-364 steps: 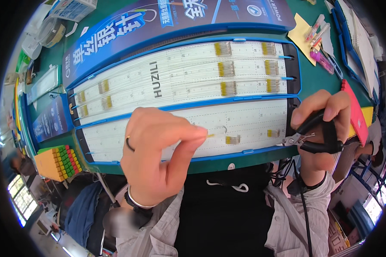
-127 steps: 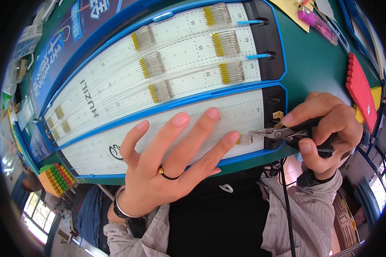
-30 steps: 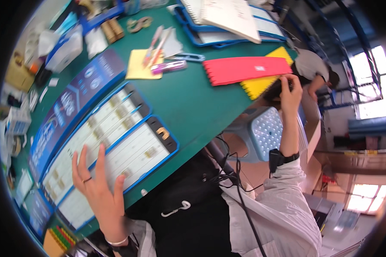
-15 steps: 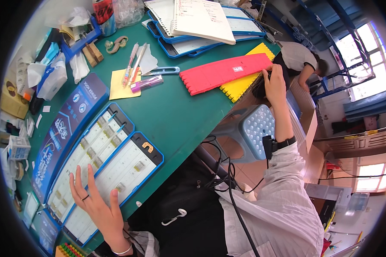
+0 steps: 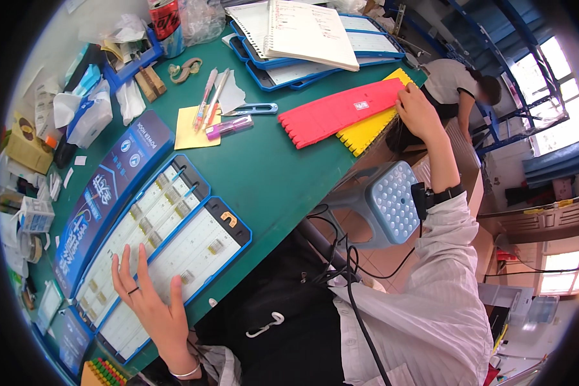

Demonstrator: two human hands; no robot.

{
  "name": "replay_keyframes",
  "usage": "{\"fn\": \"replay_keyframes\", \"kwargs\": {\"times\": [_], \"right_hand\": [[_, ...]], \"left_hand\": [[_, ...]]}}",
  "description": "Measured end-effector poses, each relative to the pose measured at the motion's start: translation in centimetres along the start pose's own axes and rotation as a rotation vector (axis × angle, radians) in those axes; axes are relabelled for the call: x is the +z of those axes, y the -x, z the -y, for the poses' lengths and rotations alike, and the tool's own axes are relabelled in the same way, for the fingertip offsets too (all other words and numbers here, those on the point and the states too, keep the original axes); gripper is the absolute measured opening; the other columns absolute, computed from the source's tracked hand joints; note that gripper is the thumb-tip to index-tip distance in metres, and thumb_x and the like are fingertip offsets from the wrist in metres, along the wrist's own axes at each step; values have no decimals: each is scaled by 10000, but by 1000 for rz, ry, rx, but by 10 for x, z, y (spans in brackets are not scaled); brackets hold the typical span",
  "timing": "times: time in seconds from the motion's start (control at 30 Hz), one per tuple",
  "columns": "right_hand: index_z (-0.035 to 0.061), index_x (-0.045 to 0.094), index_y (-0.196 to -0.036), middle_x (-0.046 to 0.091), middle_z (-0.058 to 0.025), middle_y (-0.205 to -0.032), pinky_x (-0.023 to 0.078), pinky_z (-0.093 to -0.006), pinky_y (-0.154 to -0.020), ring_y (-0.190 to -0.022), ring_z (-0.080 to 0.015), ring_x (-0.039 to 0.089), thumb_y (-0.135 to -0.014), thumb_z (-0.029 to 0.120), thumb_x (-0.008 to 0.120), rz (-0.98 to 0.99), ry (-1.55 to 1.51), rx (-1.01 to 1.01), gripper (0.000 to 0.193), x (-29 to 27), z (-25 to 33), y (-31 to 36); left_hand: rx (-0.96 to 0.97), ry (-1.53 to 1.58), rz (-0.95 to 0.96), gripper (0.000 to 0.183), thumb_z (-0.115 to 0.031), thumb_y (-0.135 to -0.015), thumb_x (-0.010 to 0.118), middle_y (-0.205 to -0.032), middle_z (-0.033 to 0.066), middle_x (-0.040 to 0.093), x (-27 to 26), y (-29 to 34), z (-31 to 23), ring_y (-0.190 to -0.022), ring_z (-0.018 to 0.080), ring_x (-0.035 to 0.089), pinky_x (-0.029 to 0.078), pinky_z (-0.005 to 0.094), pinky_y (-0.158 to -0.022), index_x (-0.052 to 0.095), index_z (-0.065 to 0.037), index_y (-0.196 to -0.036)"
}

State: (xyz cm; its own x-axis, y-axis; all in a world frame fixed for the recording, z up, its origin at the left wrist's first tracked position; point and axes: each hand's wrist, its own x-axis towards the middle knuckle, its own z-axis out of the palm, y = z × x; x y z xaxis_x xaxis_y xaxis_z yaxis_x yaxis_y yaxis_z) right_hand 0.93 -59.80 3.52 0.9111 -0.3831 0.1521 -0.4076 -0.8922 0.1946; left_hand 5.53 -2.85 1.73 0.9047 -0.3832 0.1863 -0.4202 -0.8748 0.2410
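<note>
My left hand (image 5: 149, 305) rests with fingers spread over an open blue-framed case (image 5: 202, 257). White ruled panels inside the case carry several small bundles (image 5: 216, 246) of fine pieces. On the right, my right hand (image 5: 423, 114) has its curled fingers at the right end of a red strip (image 5: 338, 110) with a notched edge. The fingertips close on the strip's end; the thumb is mostly hidden. A yellow notched strip (image 5: 370, 132) lies partly beneath the red one, along the table edge.
Two pens (image 5: 213, 96), a blue cutter (image 5: 254, 109) and a yellow paper (image 5: 196, 132) lie mid-table. Notebooks (image 5: 312, 35) top stacked blue cases at the back. A dark blue box (image 5: 116, 186) and clutter line the left. A grey stool (image 5: 392, 199) stands right; another person (image 5: 453, 87) bends beyond.
My right hand has turned more palm-down, its fingers moving onto the red strip's end. My left hand stays spread over the case. The whole view has shifted slightly.
</note>
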Motion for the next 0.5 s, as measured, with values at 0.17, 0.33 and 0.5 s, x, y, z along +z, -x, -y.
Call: {"fn": "replay_keyframes", "kwargs": {"times": [0.17,0.33,0.5], "right_hand": [[6,615,-1030,562,-153,-1115,517,-417,-907,-1100,-324,568,-942,195,528,24,28,-75,226,-5,-4,-3],[0,624,-1021,573,-138,-1116,523,-417,-887,-1071,-313,590,-894,181,570,-13,13,-147,227,-6,-6,-7],[-7,636,-954,606,-153,-1015,520,-435,-839,-937,-331,635,-881,186,594,-85,-122,-33,210,-2,-4,-4]], "left_hand": [[-10,38,-16,597,-375,-931,597,-1502,154,401,-1,-1,0,-1442,388,241,227,542,-1150,491,-56,-1424],[-14,51,-42,564,-340,-929,588,-1487,148,421,-1,0,-1,-1444,369,257,206,515,-1170,506,-53,-1408],[-4,63,-60,579,-309,-905,632,-1491,152,410,-1,3,0,-1436,385,250,230,534,-1154,507,-52,-1408]]}}
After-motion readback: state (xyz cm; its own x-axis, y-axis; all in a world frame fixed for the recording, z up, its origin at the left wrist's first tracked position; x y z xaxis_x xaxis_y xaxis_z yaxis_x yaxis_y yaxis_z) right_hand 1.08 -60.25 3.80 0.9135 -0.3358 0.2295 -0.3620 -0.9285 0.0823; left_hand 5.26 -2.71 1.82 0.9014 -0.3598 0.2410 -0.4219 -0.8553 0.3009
